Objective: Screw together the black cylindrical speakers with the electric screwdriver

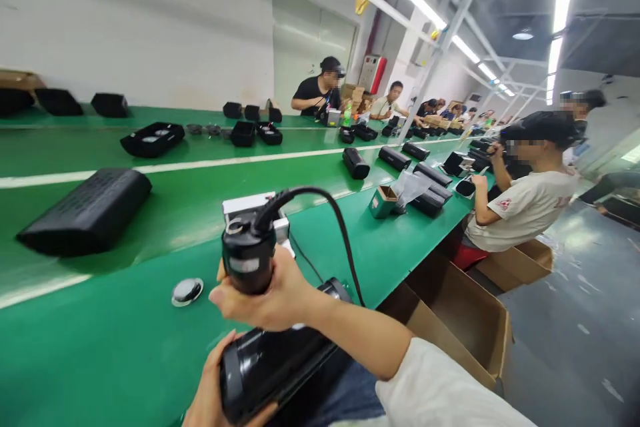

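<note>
My right hand [280, 290] is wrapped round a black electric screwdriver [247, 257], held upright with its cord and hanging ring at the top. Its lower end is hidden behind my hand. Below, my left hand [207, 387] grips the near end of a long, glossy black speaker housing [280, 363], which lies tilted at the table's edge over my lap. I cannot tell whether the screwdriver touches it. A small round silver-rimmed part [187, 291] lies on the green table to the left. Behind the screwdriver stands a white and grey box-like device [250, 203], partly covered.
A large black housing [87, 210] rests on the green line [200, 190] at left. Several more stand farther along, near a small green box [383, 202]. A co-worker in a white shirt [530, 207] sits at right. Open cardboard boxes [465, 313] stand beside the table.
</note>
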`<state>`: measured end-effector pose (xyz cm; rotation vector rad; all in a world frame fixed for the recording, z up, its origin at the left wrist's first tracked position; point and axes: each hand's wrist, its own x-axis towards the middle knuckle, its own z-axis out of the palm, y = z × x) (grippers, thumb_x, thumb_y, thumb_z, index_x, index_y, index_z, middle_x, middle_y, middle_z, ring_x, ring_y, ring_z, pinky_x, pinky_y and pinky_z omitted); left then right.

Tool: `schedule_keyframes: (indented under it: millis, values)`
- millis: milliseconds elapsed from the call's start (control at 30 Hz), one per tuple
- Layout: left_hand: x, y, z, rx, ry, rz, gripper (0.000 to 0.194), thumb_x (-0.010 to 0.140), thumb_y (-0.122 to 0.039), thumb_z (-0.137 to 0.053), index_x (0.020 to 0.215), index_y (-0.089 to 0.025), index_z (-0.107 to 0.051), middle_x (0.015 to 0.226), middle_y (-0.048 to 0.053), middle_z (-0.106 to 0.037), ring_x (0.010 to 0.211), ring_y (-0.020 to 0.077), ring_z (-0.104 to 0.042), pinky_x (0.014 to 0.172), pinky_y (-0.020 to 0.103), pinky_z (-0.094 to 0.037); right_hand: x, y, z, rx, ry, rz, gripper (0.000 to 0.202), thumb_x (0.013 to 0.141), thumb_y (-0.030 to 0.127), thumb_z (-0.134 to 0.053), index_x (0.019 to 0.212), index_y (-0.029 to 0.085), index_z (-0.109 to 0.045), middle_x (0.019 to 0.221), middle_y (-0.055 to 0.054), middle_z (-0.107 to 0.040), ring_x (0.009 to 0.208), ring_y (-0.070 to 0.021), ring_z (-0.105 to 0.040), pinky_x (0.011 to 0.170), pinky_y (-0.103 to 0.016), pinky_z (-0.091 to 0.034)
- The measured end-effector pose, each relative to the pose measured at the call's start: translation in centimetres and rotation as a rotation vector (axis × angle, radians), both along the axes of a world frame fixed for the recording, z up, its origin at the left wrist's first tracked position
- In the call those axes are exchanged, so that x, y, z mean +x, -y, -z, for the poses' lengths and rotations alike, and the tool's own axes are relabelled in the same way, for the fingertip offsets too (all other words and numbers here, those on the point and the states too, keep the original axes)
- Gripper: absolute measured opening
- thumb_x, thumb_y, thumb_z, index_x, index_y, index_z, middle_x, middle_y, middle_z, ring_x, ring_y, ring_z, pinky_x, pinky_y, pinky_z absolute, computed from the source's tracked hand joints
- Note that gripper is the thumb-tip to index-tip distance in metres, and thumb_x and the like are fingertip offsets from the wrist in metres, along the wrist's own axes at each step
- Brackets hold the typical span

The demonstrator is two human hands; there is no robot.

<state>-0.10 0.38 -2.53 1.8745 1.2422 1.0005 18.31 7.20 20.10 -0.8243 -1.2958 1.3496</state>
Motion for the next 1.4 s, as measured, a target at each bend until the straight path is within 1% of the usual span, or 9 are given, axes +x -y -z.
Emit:
schedule_keyframes:
  millis: [133,200,300,400,567,733,1000,1233,1400]
  values:
    - [0.5,1.2,-2.3,-0.047,-0.051,0.131,0.099,0.085,-0.043,-0.088,0.164,-0.029,-0.031,0.157,0.018,-0.06,0.142,0.041,-0.069,0.12,0.065,-0.057,1.7,0.5,-0.7,0.112,-0.031,-0.077,0.043,0.077,0.035,-0.097,0.104,0.023,-0.065,0.063,0.01,-0.059,0.048,-0.0082,-0.053,0.049,-0.024,-0.047]
    - [0.5,1.3,-2.9,-0.051,-0.04,0.127,0.104,0.081,-0.037,-0.092,0.165,-0.03,-0.031,0.158,0.017,-0.059,0.143,0.0399,-0.068,0.122,0.062,-0.056,3.1,0.0,-1.8,0.268,-0.115,-0.009,0.037,0.09,0.031,-0.087,0.117,0.027,-0.063,0.062,0.013,-0.059,0.043,-0.0084,-0.052,0.045,-0.024,-0.047]
    - [0.5,1.4,-3.3,-0.065,-0.033,0.11,0.109,0.078,-0.033,-0.095,0.165,-0.033,-0.031,0.16,0.015,-0.058,0.144,0.0387,-0.067,0.122,0.059,-0.056,4.6,-1.9,-3.6,0.507,-0.181,0.232,0.022,0.095,0.027,-0.079,0.107,0.028,-0.06,0.06,0.014,-0.053,0.041,-0.0078,-0.049,0.045,-0.025,-0.047]
    - [0.6,1.5,-3.5,-0.062,-0.027,0.113,0.115,0.075,-0.032,-0.098,0.167,-0.034,-0.029,0.16,0.014,-0.059,0.144,0.0385,-0.067,0.121,0.058,-0.057,4.7,-4.4,-4.2,0.618,-0.132,0.416,0.023,0.092,0.025,-0.079,0.093,0.028,-0.056,0.057,0.015,-0.048,0.04,-0.0081,-0.049,0.045,-0.027,-0.047]
    - [0.7,1.6,-3.7,-0.03,-0.027,0.12,0.115,0.075,-0.032,-0.1,0.167,-0.033,-0.03,0.162,0.015,-0.056,0.147,0.0397,-0.065,0.124,0.059,-0.055,3.3,-7.3,-2.7,0.588,-0.054,0.47,0.017,0.088,0.025,-0.075,0.092,0.027,-0.059,0.058,0.014,-0.05,0.04,-0.0085,-0.051,0.044,-0.028,-0.048]
    - [0.6,1.5,-3.7,-0.036,-0.045,0.139,0.116,0.078,-0.033,-0.099,0.168,-0.033,-0.026,0.163,0.017,-0.053,0.15,0.0415,-0.062,0.124,0.061,-0.054,2.7,-7.9,-2.0,0.526,0.0,0.526,0.017,0.088,0.026,-0.075,0.094,0.026,-0.06,0.06,0.013,-0.051,0.041,-0.0069,-0.048,0.041,-0.027,-0.043]
    - [0.6,1.5,-4.2,-0.063,-0.054,0.164,0.112,0.082,-0.036,-0.096,0.167,-0.031,-0.023,0.164,0.019,-0.049,0.151,0.042,-0.059,0.125,0.064,-0.052,3.9,-5.6,-2.3,0.474,0.022,0.417,0.029,0.091,0.039,-0.085,0.095,0.028,-0.058,0.056,0.014,-0.045,0.04,-0.0066,-0.045,0.042,-0.025,-0.042]
    - [0.6,1.5,-4.3,-0.067,-0.056,0.176,0.11,0.083,-0.037,-0.095,0.167,-0.032,-0.024,0.162,0.018,-0.05,0.148,0.0418,-0.061,0.123,0.063,-0.055,7.9,-1.3,-4.9,0.437,0.066,0.409,0.024,0.085,0.029,-0.089,0.095,0.031,-0.068,0.055,0.011,-0.046,0.038,-0.0077,-0.041,0.04,-0.03,-0.036]
    - [0.6,1.5,-4.3,-0.066,-0.061,0.176,0.105,0.085,-0.042,-0.093,0.166,-0.032,-0.026,0.16,0.017,-0.053,0.145,0.0401,-0.063,0.121,0.06,-0.057,9.8,0.1,-5.6,0.476,0.09,0.451,0.019,0.086,0.018,-0.086,0.095,0.029,-0.073,0.054,0.01,-0.047,0.037,-0.0087,-0.04,0.038,-0.029,-0.035]
